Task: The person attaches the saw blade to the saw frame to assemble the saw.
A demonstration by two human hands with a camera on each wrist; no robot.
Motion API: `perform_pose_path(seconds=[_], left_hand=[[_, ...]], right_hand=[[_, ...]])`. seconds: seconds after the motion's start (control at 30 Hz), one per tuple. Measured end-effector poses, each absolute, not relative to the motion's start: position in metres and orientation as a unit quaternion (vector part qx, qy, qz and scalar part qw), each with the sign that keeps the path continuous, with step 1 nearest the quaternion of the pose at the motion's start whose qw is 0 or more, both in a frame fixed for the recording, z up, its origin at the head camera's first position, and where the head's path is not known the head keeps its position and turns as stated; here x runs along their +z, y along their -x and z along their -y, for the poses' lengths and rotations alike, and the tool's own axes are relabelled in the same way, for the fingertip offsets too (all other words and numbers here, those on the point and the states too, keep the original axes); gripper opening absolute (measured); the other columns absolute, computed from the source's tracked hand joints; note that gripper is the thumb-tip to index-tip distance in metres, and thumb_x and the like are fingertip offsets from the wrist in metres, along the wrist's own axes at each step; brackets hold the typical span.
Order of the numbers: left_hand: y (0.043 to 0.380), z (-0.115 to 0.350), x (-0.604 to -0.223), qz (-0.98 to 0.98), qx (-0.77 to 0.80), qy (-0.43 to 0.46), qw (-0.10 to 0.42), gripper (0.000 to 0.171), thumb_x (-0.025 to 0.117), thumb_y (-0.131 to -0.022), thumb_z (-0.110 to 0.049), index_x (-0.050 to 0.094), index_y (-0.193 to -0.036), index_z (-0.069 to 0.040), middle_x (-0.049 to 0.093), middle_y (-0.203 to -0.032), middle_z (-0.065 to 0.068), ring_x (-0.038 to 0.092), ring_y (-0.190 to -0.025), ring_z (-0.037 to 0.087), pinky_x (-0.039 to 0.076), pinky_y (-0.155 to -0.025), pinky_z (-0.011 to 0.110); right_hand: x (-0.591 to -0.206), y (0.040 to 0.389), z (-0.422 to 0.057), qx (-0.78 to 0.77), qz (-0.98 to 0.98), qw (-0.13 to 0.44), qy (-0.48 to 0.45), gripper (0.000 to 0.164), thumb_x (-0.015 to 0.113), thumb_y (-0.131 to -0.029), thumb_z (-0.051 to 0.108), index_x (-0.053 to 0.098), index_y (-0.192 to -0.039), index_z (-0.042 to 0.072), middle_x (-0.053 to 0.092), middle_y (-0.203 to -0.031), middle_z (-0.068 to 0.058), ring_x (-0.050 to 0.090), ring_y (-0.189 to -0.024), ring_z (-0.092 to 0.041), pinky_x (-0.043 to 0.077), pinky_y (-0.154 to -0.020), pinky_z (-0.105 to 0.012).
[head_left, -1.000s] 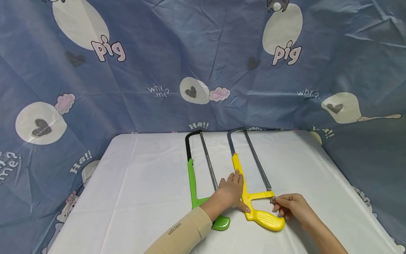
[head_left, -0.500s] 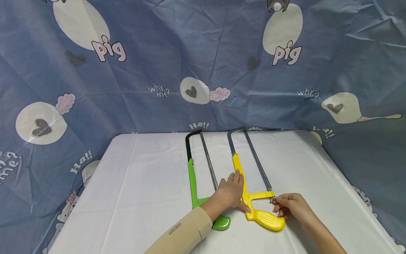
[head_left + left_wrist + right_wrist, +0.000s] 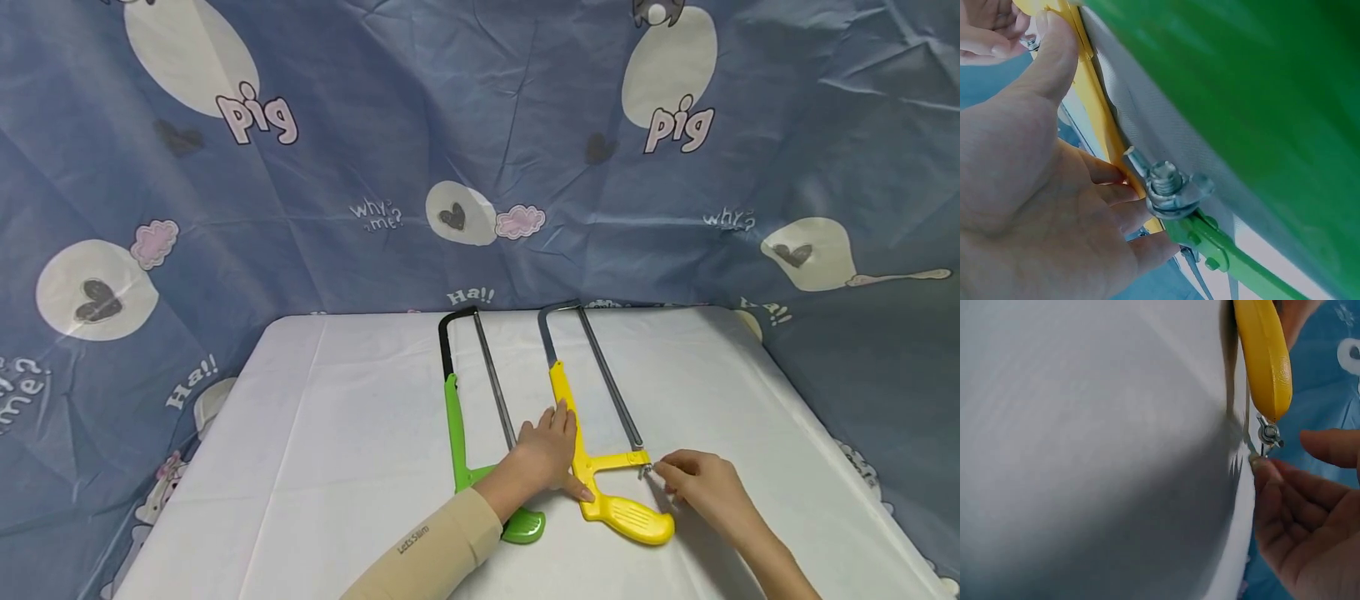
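A yellow hacksaw (image 3: pixel 630 518) lies on the white table, its grey blade away from the person. My left hand (image 3: pixel 550 450) rests spread on its yellow frame, the fingers on the upper bar and the thumb near the handle. At the end of its crossbar sits a metal wing nut (image 3: pixel 1269 432). My right hand (image 3: pixel 705 487) is beside that wing nut; in the right wrist view the thumb stands apart from it and a fingertip is close to it. A green hacksaw (image 3: pixel 454 429) lies to the left, partly hidden under the left forearm; its wing nut (image 3: pixel 1169 187) shows in the left wrist view.
The white table (image 3: pixel 360 450) reaches back to a blue printed cloth (image 3: pixel 337 125) that hangs behind it and along its sides. Both blades lie flat near the back edge. The green frame is close beside the left hand.
My right hand has lifted slightly and shifted right, its fingers drawing off the wing nut, which now shows more. My left hand and both hacksaws have stayed where they were.
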State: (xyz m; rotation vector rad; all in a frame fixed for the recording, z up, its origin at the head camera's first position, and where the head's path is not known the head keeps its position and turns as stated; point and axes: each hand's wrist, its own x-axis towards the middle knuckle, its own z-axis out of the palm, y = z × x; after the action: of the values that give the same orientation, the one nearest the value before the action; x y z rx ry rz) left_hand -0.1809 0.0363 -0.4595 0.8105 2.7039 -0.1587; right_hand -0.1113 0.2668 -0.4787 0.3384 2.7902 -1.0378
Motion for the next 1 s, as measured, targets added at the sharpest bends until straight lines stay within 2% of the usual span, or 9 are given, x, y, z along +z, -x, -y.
perform_pose_path(seconds=[0.13, 0.4, 0.67, 0.77, 1.0], left_hand=[[0.181, -0.036, -0.459, -0.945, -0.053, -0.280, 0.159, 0.122, 0.066, -0.070, -0.081, 0.019, -0.160, -0.012, 0.013, -0.169, 0.007, 0.025, -0.153, 0.021, 0.041, -0.114, 0.041], [0.181, -0.037, -0.462, -0.946, -0.046, -0.277, 0.163, 0.123, 0.066, -0.070, -0.081, 0.018, -0.160, -0.013, 0.012, -0.169, 0.006, 0.023, -0.154, 0.020, 0.039, -0.115, 0.041], [0.181, -0.038, -0.463, -0.946, -0.054, -0.277, 0.159, 0.123, 0.065, -0.069, -0.082, 0.017, -0.160, -0.013, 0.012, -0.169, 0.006, 0.023, -0.154, 0.020, 0.040, -0.115, 0.041], [0.181, -0.038, -0.461, -0.947, -0.058, -0.276, 0.157, 0.123, 0.065, -0.069, -0.082, 0.018, -0.160, -0.013, 0.013, -0.169, 0.006, 0.024, -0.154, 0.020, 0.040, -0.115, 0.040], [0.179, -0.038, -0.460, -0.947, -0.059, -0.277, 0.155, 0.123, 0.065, -0.070, -0.081, 0.019, -0.160, -0.012, 0.014, -0.168, 0.006, 0.025, -0.153, 0.020, 0.041, -0.114, 0.040]], right_hand=[[-0.474, 0.109, -0.258, -0.274, -0.959, 0.032, -0.064, 0.029, 0.070, -0.091, 0.031, 0.074, -0.108, 0.007, 0.071, -0.084, 0.000, 0.058, -0.072, -0.012, 0.046, -0.060, -0.029], [-0.472, 0.108, -0.243, -0.161, -0.986, -0.031, -0.011, 0.014, 0.077, -0.082, 0.019, 0.075, -0.090, 0.008, 0.060, -0.071, 0.004, 0.048, -0.061, -0.012, 0.040, -0.053, -0.028], [-0.477, 0.106, -0.240, -0.073, -0.993, -0.081, 0.040, 0.014, 0.083, -0.078, 0.018, 0.072, -0.080, 0.009, 0.054, -0.064, 0.006, 0.043, -0.055, -0.008, 0.038, -0.048, -0.026], [-0.478, 0.106, -0.240, -0.061, -0.993, -0.088, 0.046, 0.017, 0.084, -0.077, 0.019, 0.069, -0.076, 0.011, 0.049, -0.061, 0.006, 0.041, -0.054, -0.009, 0.036, -0.047, -0.026], [-0.478, 0.107, -0.238, -0.072, -0.994, -0.071, 0.037, 0.015, 0.083, -0.078, 0.019, 0.070, -0.078, 0.010, 0.052, -0.062, 0.004, 0.043, -0.055, -0.010, 0.038, -0.048, -0.027]])
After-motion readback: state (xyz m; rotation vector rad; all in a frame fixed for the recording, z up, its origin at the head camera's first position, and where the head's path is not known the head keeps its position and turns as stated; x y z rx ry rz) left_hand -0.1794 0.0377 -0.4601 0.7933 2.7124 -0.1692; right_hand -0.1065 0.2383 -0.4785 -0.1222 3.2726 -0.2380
